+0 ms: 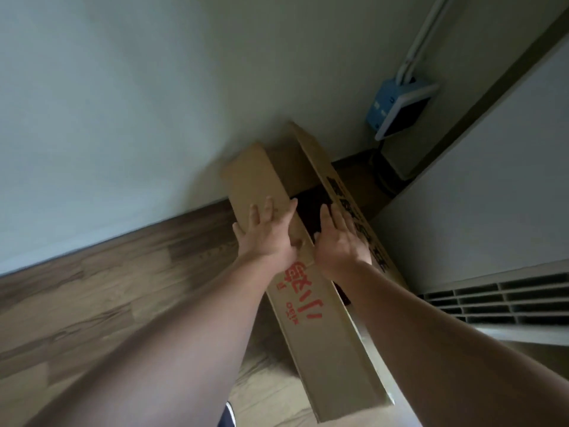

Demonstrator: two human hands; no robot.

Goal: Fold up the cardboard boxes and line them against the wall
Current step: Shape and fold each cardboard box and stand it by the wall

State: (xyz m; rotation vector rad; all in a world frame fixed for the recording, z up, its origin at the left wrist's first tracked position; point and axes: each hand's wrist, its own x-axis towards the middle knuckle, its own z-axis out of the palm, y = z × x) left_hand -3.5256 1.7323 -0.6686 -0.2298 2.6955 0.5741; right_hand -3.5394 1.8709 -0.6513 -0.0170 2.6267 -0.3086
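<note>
A long brown cardboard box [320, 328] with red print stands on the wood floor, its far end touching the pale wall [123, 103]. It is partly squeezed flat, with a dark gap between its two long panels. My left hand [268, 232] lies flat on the left panel, fingers spread. My right hand [338, 238] presses on the right panel [314, 149], which carries black print, its fingers at the edge of the gap. Neither hand is wrapped around the cardboard.
A blue and white junction box [397, 109] with white pipes hangs on the wall at the corner. A white door or panel with a vent grille [505, 297] stands close on the right. The wood-pattern floor [92, 288] stretches to the left along the wall.
</note>
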